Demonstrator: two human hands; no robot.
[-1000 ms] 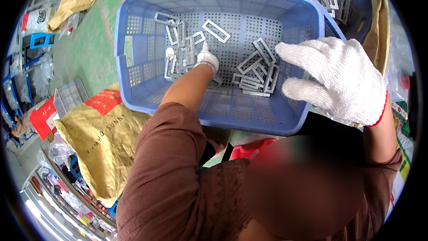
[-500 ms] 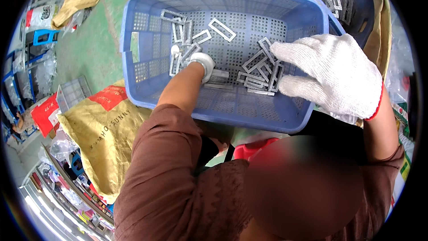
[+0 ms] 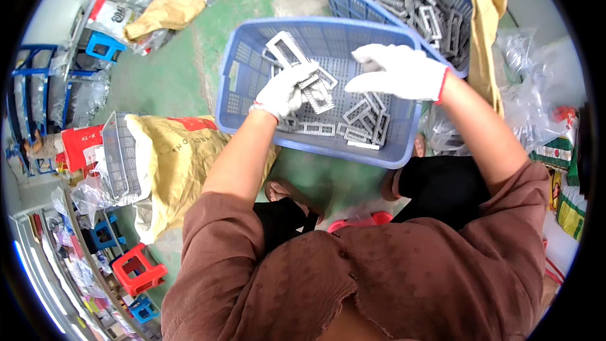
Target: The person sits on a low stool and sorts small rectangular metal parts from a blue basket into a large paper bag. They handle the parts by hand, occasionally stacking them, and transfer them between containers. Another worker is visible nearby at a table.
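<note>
Over blue basket (image 3: 249,82), left hand (image 3: 282,91) gripping metal frames (image 3: 310,82), right hand (image 3: 399,72) above rim

A blue perforated plastic basket (image 3: 246,82) sits on the green floor, tilted a little, holding a loose scatter of flat grey metal frames (image 3: 363,117), rectangular with open middles. They lie mostly toward its near wall, overlapping at odd angles. A small bunch of the same frames (image 3: 312,85) is lifted clear of the pile, fanned out and tilted.
</note>
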